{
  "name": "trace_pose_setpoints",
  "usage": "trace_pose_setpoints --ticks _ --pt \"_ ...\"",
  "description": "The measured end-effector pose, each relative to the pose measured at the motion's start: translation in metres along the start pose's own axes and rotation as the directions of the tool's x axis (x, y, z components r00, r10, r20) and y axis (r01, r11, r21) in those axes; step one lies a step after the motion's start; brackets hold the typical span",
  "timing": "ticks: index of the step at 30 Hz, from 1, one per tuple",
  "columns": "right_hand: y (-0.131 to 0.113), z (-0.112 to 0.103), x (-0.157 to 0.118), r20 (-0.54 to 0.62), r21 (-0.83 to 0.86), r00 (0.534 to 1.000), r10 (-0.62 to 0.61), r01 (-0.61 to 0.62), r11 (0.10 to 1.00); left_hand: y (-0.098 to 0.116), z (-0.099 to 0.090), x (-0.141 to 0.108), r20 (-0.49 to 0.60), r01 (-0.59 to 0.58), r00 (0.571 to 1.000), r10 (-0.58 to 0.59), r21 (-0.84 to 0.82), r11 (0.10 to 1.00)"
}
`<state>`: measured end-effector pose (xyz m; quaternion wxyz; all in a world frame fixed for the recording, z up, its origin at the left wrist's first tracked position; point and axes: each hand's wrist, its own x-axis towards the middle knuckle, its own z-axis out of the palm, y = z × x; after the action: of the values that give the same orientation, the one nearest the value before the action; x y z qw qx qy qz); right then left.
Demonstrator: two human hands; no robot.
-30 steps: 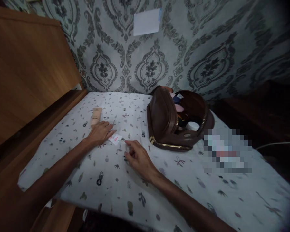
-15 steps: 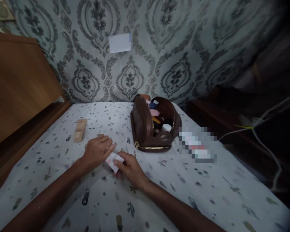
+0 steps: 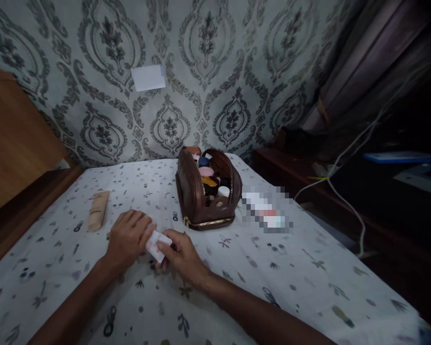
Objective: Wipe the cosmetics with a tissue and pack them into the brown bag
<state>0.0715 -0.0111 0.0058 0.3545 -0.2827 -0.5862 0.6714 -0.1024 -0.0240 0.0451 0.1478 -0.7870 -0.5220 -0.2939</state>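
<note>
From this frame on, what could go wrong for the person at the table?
The small white item is gripped by both the left hand and the right hand, whose fingers cover much of it; it could slip if one lets go early.

The brown bag gapes open with items packed inside, so a knock might spill the white-lidded one.

The beige tube lies near the left hand, which could nudge it.

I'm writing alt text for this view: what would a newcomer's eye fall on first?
Probably the open brown bag right of centre, crammed with colourful items. Next, the small white box between the two hands, then the bold damask wallpaper filling the background.
</note>
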Motion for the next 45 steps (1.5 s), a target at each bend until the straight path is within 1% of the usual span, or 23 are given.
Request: trace_pose_setpoints --ticks 2,3,4,6,8,9,10,11,13,15,18,22,24,26,28,29,31,33,35,39,42,44,45 --pt "0.000 -0.001 0.002 0.014 0.078 1.000 0.017 -0.018 0.997 -0.007 -0.002 0.001 0.002 0.201 0.979 -0.205 -0.206 0.958" --pt "0.000 -0.001 0.002 0.028 0.121 0.999 0.027 -0.031 0.992 -0.009 -0.002 0.001 0.019 0.316 0.944 -0.329 -0.333 0.888" --pt "0.001 -0.001 0.003 0.041 0.167 0.998 0.038 -0.044 0.985 -0.008 -0.002 0.000 0.049 0.429 0.886 -0.461 -0.462 0.776" --pt "0.003 -0.001 0.004 0.064 0.257 0.996 0.063 -0.077 0.963 -0.004 0.001 -0.001 0.179 0.593 0.693 -0.698 -0.693 0.411" --pt "0.006 0.001 0.005 0.073 0.345 0.992 0.100 -0.119 0.931 0.004 0.003 -0.001 0.345 0.619 0.502 -0.793 -0.784 0.050" --pt "0.007 0.002 0.005 0.078 0.388 0.990 0.119 -0.140 0.911 0.008 0.004 -0.001 0.424 0.614 0.443 -0.790 -0.785 -0.078" --pt "0.008 0.003 0.006 0.087 0.426 0.987 0.137 -0.161 0.890 0.012 0.005 -0.001 0.502 0.610 0.417 -0.758 -0.772 -0.176" --pt "0.008 0.004 0.006 0.101 0.456 0.983 0.151 -0.181 0.871 0.016 0.005 -0.002 0.571 0.608 0.420 -0.705 -0.754 -0.249" --pt "0.008 0.006 0.007 0.130 0.494 0.978 0.164 -0.207 0.845 0.025 0.007 -0.004 0.680 0.595 0.465 -0.567 -0.714 -0.369" --pt "0.008 0.008 0.007 0.145 0.498 0.976 0.160 -0.212 0.841 0.036 0.010 -0.007 0.724 0.577 0.529 -0.444 -0.690 -0.438" --pt "0.009 0.010 0.007 0.140 0.460 0.979 0.150 -0.199 0.866 0.048 0.018 -0.011 0.697 0.597 0.587 -0.413 -0.716 -0.360" --pt "0.011 0.007 0.008 0.139 0.364 0.973 0.187 -0.226 0.904 0.048 0.017 -0.012 0.628 0.642 0.665 -0.404 -0.757 -0.121" --pt "0.009 0.004 0.008 0.133 0.303 0.970 0.203 -0.235 0.923 0.041 0.010 -0.010 0.535 0.618 0.738 -0.412 -0.781 0.094" --pt "0.005 0.000 0.008 0.107 0.244 0.975 0.196 -0.217 0.945 0.031 0.002 -0.010 0.378 0.545 0.822 -0.426 -0.738 0.398" --pt "0.001 -0.005 0.007 0.060 0.224 0.987 0.149 -0.158 0.962 0.019 -0.004 -0.012 0.206 0.423 0.903 -0.376 -0.568 0.706" --pt "-0.001 -0.007 0.006 0.040 0.235 0.993 0.115 -0.121 0.964 0.014 -0.005 -0.014 0.132 0.351 0.936 -0.327 -0.446 0.824" --pt "-0.004 -0.009 0.005 0.014 0.277 0.999 0.045 -0.047 0.960 0.004 -0.006 -0.017 0.029 0.221 0.975 -0.219 -0.197 0.955" --pt "-0.008 -0.010 0.003 0.009 0.299 1.000 0.006 -0.008 0.954 -0.003 -0.005 -0.020 -0.027 0.132 0.991 -0.132 -0.020 0.991" --pt "-0.011 -0.009 0.003 0.014 0.286 1.000 -0.003 -0.001 0.958 -0.006 -0.006 -0.022 -0.028 0.075 0.997 -0.073 0.077 0.994" --pt "-0.011 -0.003 0.003 0.013 0.172 0.999 0.045 -0.046 0.984 -0.006 -0.010 -0.022 0.027 0.093 0.995 -0.097 0.111 0.989" --pt "-0.009 0.000 0.002 0.018 0.058 0.998 0.064 -0.065 0.996 -0.005 -0.012 -0.019 0.056 0.242 0.969 -0.239 -0.073 0.967" --pt "-0.009 0.000 0.002 0.024 0.027 0.999 0.047 -0.047 0.999 -0.008 -0.013 -0.017 0.071 0.400 0.915 -0.398 -0.294 0.868" --pt "-0.009 0.000 0.002 0.021 0.028 0.999 0.038 -0.039 0.999 -0.010 -0.012 -0.015 0.072 0.477 0.868 -0.492 -0.402 0.782"
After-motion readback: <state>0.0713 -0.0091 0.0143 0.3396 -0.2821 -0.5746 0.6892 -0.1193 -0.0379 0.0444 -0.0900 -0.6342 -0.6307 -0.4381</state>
